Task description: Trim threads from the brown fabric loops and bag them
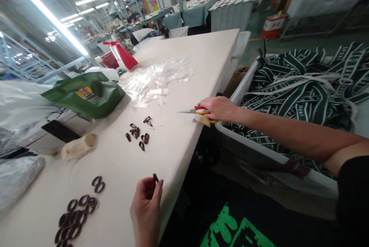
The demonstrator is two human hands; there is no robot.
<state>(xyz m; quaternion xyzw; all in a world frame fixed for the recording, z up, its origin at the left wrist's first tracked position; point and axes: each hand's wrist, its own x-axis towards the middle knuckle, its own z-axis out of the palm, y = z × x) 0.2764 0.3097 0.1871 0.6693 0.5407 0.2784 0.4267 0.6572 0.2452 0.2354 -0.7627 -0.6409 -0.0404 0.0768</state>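
Note:
My left hand (pixel 146 204) is over the white table near its front edge, pinching a small dark brown loop (pixel 155 178) between thumb and fingers. My right hand (pixel 220 108) grips scissors (pixel 187 111) with red and yellow handles, partly wrapped in something pale. Their blades point left over the table and look closed. A pile of dark brown rings (pixel 75 216) lies to the left of my left hand, with a pair of rings (pixel 98 184) just beyond it. Farther up, several flattened dark loops (pixel 135 131) lie scattered between my two hands and the back of the table.
A bin (pixel 245 79) of green and white lettered straps stands right of the table (pixel 213 52). Clear plastic bags (pixel 155 79), a green bag (pixel 95 95), a dark phone-like slab (pixel 60 131) and a pale roll (pixel 78 147) lie at the left and back.

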